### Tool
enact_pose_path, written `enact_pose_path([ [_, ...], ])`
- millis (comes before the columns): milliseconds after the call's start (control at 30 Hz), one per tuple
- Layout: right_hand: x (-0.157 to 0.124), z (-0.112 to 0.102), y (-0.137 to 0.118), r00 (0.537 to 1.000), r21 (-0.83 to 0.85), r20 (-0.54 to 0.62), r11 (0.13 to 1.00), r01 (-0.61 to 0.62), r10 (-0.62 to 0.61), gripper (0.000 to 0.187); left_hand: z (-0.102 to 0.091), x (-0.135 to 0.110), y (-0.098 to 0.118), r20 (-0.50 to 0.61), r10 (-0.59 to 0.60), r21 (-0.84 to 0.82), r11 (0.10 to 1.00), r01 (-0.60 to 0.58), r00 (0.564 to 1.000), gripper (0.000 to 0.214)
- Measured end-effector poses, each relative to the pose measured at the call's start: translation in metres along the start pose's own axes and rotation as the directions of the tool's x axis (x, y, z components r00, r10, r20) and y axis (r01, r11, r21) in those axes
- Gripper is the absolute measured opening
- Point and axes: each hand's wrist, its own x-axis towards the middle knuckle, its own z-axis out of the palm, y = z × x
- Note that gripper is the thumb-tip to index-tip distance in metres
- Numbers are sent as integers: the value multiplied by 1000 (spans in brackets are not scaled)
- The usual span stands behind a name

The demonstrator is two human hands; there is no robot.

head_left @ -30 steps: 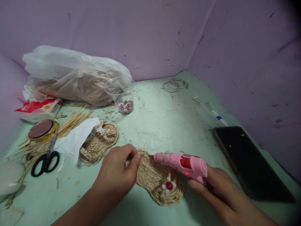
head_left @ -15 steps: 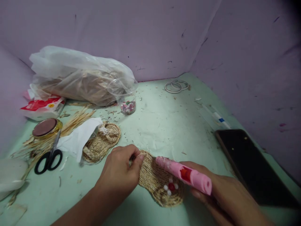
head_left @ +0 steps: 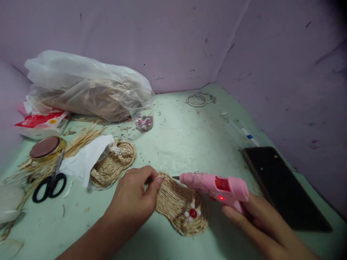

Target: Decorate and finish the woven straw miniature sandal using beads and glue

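My right hand [head_left: 257,220] is wrapped round the handle of a pink glue gun [head_left: 208,183], whose red light glows. Its metal tip points left, close to the upper edge of a woven straw slipper sole [head_left: 176,198]; I cannot tell whether it touches. A flower of white beads round a red bead [head_left: 193,213] sits on the sole's near end. My left hand [head_left: 138,195] pinches the sole's far left end between thumb and fingers. Beyond that hand lies a second woven straw slipper [head_left: 115,164] with a cluster of white beads, partly under a white tissue [head_left: 86,155].
Black-handled scissors [head_left: 50,184], straw strands [head_left: 81,139] and a round lidded jar [head_left: 47,147] lie left. Behind are a plastic bag [head_left: 89,86], a tissue pack [head_left: 43,122] and a clear cup of beads [head_left: 144,121]. Rings [head_left: 200,99] lie farther back, a phone [head_left: 282,187] right.
The glue gun has turned more level and side-on, its metal tip and red light now showing. My left hand keeps its pinch on the sole. The whole view has shifted slightly.
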Motion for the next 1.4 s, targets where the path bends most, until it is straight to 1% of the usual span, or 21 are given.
enact_pose_path([
  [100, 16, 2, -4, 995, 96, 102, 995, -12, 2, 33, 0, 0, 0, -3, 39, -12, 999, -39, 999, 21],
  [267, 26, 5, -3, 989, 213, 132, 973, -88, 61, 36, 5, -4, 0, -28, 182, -3, 983, -182, 983, 20],
  [400, 26, 7, -3, 980, 249, 197, 965, -83, 33, 36, 8, -6, -1, -55, 247, 59, 968, -244, 967, 22],
  [500, 26, 8, -5, 976, 184, 214, 980, -73, 32, 37, 9, -6, -1, -61, 260, 77, 964, -255, 964, 22],
  [600, 27, 8, -7, 979, 116, 205, 992, -41, 16, 37, 7, -6, 0, -56, 234, 93, 969, -228, 971, 21],
  [700, 28, 9, -9, 982, 115, 186, 993, -3, -19, 38, 6, -5, 1, -51, 225, 119, 969, -217, 973, 21],
  [833, 32, 11, -14, 986, 108, 158, 993, 41, -58, 40, 8, -6, -1, -52, 247, 128, 963, -239, 968, 21],
  [1033, 36, 11, -19, 979, 45, 169, 993, 108, -114, 39, 11, -6, -2, -32, 246, 96, 965, -242, 969, 19],
  [1167, 33, 9, -15, 976, -34, 177, 990, 136, -128, 40, 14, -6, -2, -78, 255, 72, 966, -250, 964, 19],
  [1233, 30, 9, -11, 976, -77, 181, 988, 137, -121, 40, 15, -7, -3, -97, 268, 58, 963, -264, 958, 19],
  [1400, 24, 9, -1, 988, -175, 148, 982, 65, -39, 40, 15, -8, -3, -101, 270, 42, 963, -267, 958, 20],
])
